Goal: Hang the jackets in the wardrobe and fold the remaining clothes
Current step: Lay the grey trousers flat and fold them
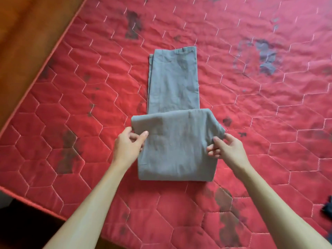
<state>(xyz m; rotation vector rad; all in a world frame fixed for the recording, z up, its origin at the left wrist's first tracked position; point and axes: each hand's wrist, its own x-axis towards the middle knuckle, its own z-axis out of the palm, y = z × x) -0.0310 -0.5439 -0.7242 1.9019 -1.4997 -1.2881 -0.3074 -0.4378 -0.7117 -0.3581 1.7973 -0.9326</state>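
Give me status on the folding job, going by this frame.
Done: grey cotton trousers lie legs-together on the red quilted mattress. In hand: left hand and right hand pinch the near fold. Left: finishing that fold; dark garment at right edge. No jackets or wardrobe visible.

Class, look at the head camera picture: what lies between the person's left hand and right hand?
In the head view, the folded-over part of the grey trousers spans the gap between the left hand and right hand, each pinching an edge.

- Even, soft daylight; shadows faint
- Slightly soft focus throughout, compression smear on the red mattress [251, 123]
- Wide-angle bending toward the frame's edges
- Lower left corner dark
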